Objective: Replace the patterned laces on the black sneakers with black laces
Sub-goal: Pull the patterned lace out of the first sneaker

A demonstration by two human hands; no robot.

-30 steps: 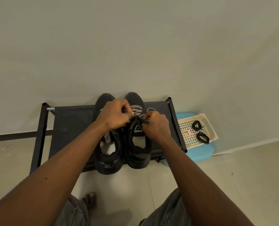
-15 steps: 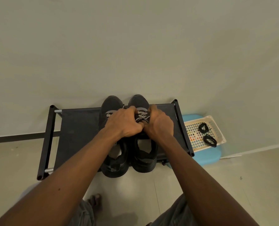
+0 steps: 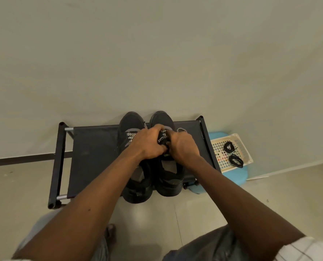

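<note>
Two black sneakers stand side by side on a black shoe rack [image 3: 92, 147], toes to the wall. The left sneaker [image 3: 130, 125] shows its black-and-white patterned lace [image 3: 131, 136]. Over the right sneaker [image 3: 169, 178], my left hand [image 3: 149, 143] and my right hand [image 3: 183, 146] are both closed on its patterned lace [image 3: 162, 135]; a loop of it [image 3: 181, 130] sticks out past my right hand. Two coiled black laces [image 3: 229, 147] [image 3: 236, 160] lie in a cream basket [image 3: 244, 147] at the right.
The basket rests on a light blue stool [image 3: 238, 177] beside the rack's right end. The rack stands against a plain wall on a pale tiled floor. My knees and a foot [image 3: 109, 232] are below the rack's front edge.
Both hands stay on the right sneaker's lace and have shifted slightly; a lace loop now shows right of my right hand. The view has drifted a little.
</note>
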